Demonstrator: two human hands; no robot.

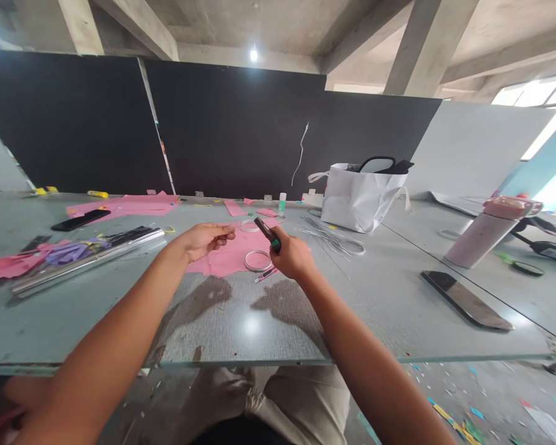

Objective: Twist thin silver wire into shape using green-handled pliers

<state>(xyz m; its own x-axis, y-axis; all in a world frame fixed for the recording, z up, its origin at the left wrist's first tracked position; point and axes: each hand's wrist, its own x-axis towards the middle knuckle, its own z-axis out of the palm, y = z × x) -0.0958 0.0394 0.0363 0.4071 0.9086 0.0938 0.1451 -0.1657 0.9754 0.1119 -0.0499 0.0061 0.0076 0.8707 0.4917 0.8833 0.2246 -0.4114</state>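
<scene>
My left hand (208,242) is raised over the pink sheet (222,253), thumb and fingers pinched together. Whatever lies between the fingertips is too small to make out. In my right hand (294,250) is a dark hand tool with a green part (269,233), its far end pointing up and left toward the other hand. Its exact kind is unclear. Beneath the hands, a silvery wire ring (257,261) rests on the pink sheet, with another ring (249,226) behind it. A small cutter knife (265,275) lies close under my right hand.
Right of my hands lie loose wires (328,235), a white bag (364,194), a phone (466,300) and a pink-lidded bottle (488,235). A glue stick (282,204) stands behind. On the left are a silver foil roll (92,262), purple and pink scraps (74,250) and a dark phone (81,220).
</scene>
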